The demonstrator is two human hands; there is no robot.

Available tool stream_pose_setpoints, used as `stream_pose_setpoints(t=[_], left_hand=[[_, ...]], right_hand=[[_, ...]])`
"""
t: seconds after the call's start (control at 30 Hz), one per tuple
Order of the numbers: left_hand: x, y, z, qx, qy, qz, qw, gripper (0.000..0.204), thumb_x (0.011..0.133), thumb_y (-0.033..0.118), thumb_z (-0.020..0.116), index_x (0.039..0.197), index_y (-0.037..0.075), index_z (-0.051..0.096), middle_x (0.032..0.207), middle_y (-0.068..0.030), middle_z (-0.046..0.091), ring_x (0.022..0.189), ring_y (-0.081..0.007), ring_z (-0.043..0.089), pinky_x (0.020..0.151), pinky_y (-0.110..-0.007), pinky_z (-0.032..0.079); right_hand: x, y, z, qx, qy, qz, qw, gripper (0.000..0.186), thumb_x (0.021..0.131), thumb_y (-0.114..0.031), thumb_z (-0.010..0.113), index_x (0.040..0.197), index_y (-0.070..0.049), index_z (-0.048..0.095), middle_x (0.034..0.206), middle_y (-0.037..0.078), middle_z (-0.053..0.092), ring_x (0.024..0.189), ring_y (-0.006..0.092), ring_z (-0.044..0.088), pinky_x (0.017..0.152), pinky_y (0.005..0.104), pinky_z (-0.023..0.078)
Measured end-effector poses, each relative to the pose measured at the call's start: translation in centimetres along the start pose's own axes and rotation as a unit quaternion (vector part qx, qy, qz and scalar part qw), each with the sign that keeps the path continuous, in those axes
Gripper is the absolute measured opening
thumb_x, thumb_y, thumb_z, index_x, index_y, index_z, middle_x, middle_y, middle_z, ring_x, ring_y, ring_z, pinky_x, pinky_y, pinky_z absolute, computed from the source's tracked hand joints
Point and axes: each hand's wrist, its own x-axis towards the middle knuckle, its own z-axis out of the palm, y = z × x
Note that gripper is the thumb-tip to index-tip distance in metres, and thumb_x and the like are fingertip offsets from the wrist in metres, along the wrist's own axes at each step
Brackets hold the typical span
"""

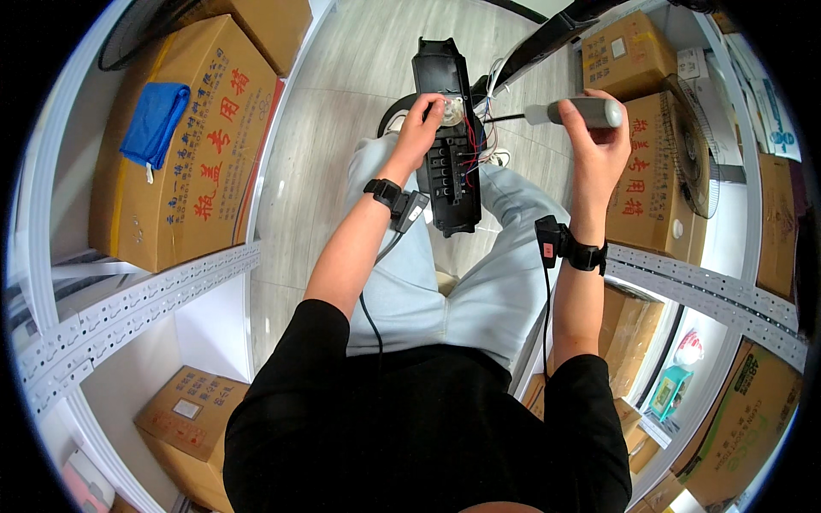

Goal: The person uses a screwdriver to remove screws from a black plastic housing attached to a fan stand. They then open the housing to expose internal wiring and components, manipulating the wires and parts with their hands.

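Between my knees stands a long black plastic housing, with a row of black push-button-like parts and thin red, blue and white wires along its right side. My left hand is over the housing's left edge, thumb and forefinger pinched together beside a clear round part. Whatever lies between those fingertips is too small to make out. In my right hand is a screwdriver with a grey handle, held level. Its dark shaft points left toward the wires, and the tip ends near them.
Metal shelves flank me on both sides. A large cardboard box with a folded blue cloth is at left. On the right, a fan grille leans by another box. A black pole slants across the far floor.
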Motion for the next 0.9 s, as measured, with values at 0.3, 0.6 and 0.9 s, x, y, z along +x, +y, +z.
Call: stream_pose_setpoints(t=[0.3,0.6,0.9], left_hand=[[0.2,-0.2,0.1,-0.013,0.002,-0.005,1.000,0.017,0.100,0.020,0.053,0.105,0.005,0.061,0.098,0.0002,0.060,0.093,-0.0079,0.051,0.086,-0.024,0.041],[-0.1,0.2,0.1,0.021,-0.012,-0.034,0.999,0.023,0.099,0.022,0.055,0.114,0.005,0.059,0.101,-0.0010,0.060,0.093,-0.0090,0.051,0.084,-0.026,0.043],[-0.2,0.5,0.6,0.019,-0.014,-0.056,0.998,0.021,0.100,0.020,0.052,0.111,0.003,0.058,0.104,-0.0038,0.061,0.098,-0.0112,0.053,0.088,-0.026,0.042]], right_hand=[[-1.3,2.3,5.3,-0.115,-0.238,-0.075,0.962,0.029,0.074,-0.007,0.068,0.101,-0.004,0.058,0.092,0.018,0.062,0.087,0.0381,0.061,0.075,0.0389,0.050],[-2.2,7.1,9.2,-0.183,-0.277,-0.099,0.938,0.031,0.074,-0.006,0.068,0.102,-0.008,0.054,0.094,0.014,0.063,0.088,0.0390,0.061,0.071,0.0457,0.050],[-0.2,7.5,10.3,-0.183,-0.215,-0.079,0.956,0.032,0.074,-0.011,0.069,0.102,-0.005,0.056,0.092,0.018,0.064,0.088,0.0399,0.062,0.072,0.0455,0.050]])
